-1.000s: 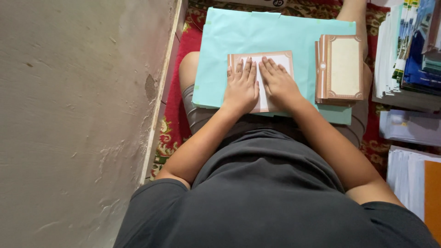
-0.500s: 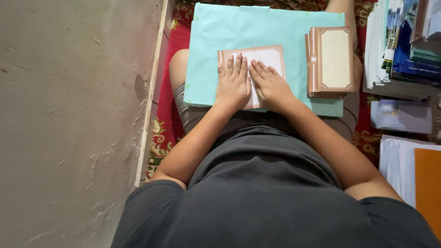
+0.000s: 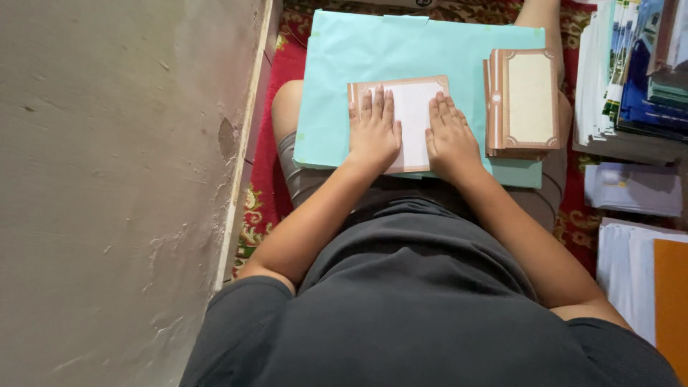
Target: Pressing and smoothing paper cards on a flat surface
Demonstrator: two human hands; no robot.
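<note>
A cream card with a brown ornamental border (image 3: 412, 107) lies on a light turquoise sheet-covered board (image 3: 351, 72) across my lap. My left hand (image 3: 373, 132) presses flat on the card's left half, fingers together. On its right half rests my right hand (image 3: 451, 140), also flat, palm down. Neither hand grips anything. A stack of the same brown-bordered cards (image 3: 523, 100) sits just right of my right hand on the board.
A grey plastered wall (image 3: 122, 193) fills the left side. A red patterned rug (image 3: 258, 208) lies under my legs. Piles of paper and books (image 3: 634, 72) stand at the right, with white sheets (image 3: 631, 190) and an orange folder (image 3: 670, 301) below them.
The camera view has shifted slightly; my hands have slid a little apart on the card, showing more of its cream centre. The stack has not moved.
</note>
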